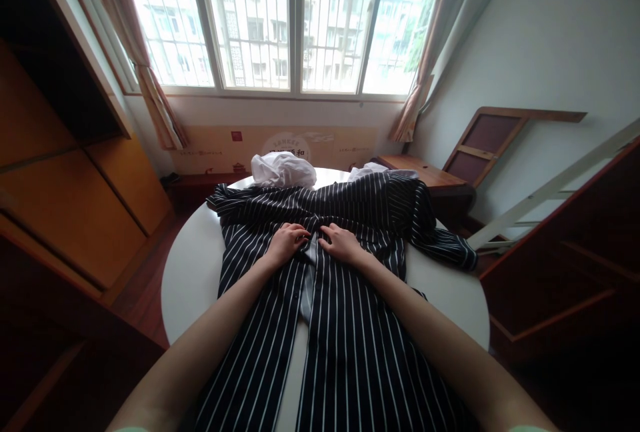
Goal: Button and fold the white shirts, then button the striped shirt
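A black shirt with thin white stripes [350,325] lies spread face up on a round white table [190,272], its front placket open down the middle. My left hand [286,242] rests on the left front panel near the chest, fingers curled and pinching the placket edge. My right hand [341,243] lies on the right front panel just across the opening, fingers bent onto the fabric edge. The two hands are almost touching over the gap. One sleeve [440,239] trails off to the right.
A crumpled white garment [283,170] sits at the table's far edge, another pale cloth [373,169] beside it. A wooden wardrobe [60,172] stands left, a low wooden desk [425,175] and leaning frame [493,142] right, a white ladder rail [550,189] far right.
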The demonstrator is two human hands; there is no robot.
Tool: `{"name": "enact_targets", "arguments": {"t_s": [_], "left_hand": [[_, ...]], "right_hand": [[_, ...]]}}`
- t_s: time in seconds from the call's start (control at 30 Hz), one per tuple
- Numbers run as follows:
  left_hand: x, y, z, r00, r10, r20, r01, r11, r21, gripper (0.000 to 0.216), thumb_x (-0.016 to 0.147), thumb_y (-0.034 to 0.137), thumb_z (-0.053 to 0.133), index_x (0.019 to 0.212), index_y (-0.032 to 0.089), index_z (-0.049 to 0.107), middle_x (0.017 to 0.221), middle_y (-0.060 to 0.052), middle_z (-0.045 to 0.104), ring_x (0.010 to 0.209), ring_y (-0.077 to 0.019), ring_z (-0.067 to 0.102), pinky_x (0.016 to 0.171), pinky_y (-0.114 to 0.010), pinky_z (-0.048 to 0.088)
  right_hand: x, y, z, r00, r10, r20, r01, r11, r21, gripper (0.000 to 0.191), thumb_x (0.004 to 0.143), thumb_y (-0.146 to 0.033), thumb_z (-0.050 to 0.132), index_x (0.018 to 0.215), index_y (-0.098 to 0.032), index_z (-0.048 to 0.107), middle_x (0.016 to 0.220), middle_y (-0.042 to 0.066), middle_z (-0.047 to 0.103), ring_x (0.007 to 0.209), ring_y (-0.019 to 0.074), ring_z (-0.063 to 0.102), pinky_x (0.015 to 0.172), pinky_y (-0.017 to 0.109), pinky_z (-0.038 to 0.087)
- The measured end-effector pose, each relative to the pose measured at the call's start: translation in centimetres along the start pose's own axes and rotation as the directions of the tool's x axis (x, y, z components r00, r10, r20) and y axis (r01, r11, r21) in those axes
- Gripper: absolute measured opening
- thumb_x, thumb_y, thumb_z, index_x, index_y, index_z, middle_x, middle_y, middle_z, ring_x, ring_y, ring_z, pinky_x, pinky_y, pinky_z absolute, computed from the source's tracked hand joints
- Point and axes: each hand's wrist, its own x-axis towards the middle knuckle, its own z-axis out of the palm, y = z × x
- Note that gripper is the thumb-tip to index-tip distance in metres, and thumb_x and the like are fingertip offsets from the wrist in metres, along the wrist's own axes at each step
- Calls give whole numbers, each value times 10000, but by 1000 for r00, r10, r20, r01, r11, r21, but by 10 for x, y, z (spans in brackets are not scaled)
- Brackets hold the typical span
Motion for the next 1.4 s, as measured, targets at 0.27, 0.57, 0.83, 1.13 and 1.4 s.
{"name": "enact_targets", "arguments": {"t_s": [0.27, 0.57, 0.83, 1.13, 1.4], "left_hand": [[0, -2, 2, 1000, -13, 13, 13, 1000, 11, 209, 776, 261, 524, 950, 259, 638, 1015, 5, 603, 925, -164, 483, 854, -289, 403], [-1, -2, -1, 1000, 22, -9, -22, 1000, -22, 172, 762, 250, 542, 902, 225, 639, 952, -13, 606, 897, -163, 493, 841, -291, 406], [-3, 2, -4, 1000, 10, -26, -12, 998, -65, 134, 768, 227, 530, 838, 213, 642, 876, -13, 618, 845, -159, 504, 796, -282, 420], [-2, -2, -1, 1000, 6, -27, -8, 998, -65, 143, 775, 230, 515, 843, 217, 639, 877, -11, 617, 841, -156, 511, 787, -285, 420], [-3, 0, -3, 1000, 0, -28, -2, 998, -66, 145, 778, 228, 508, 836, 217, 640, 879, -15, 617, 847, -157, 511, 787, -287, 421]], "right_hand": [[-4, -1, -3, 1000, -24, 16, 24, 1000, 6, 441, 815, -423, 411, 1187, -194, 473, 1023, 89, 539, 877, 197, 550, 678, 258, 389], [-11, 0, 1, 987, -100, -129, 112, 990, 91, 181, 806, -308, 483, 893, -176, 570, 846, 22, 549, 691, 103, 524, 589, 204, 359], [-14, 1, 0, 967, -139, -214, 173, 973, 152, 174, 832, -269, 439, 840, -187, 592, 856, 21, 562, 694, 101, 531, 628, 208, 366], [-20, -4, -6, 914, -169, -369, 272, 930, 246, 162, 793, -233, 430, 771, -162, 574, 758, 26, 561, 649, 102, 504, 615, 203, 380], [-20, -7, -3, 926, -319, -200, 361, 903, 232, 159, 758, -242, 456, 687, -164, 574, 639, 1, 555, 570, 89, 465, 589, 194, 361]]}}
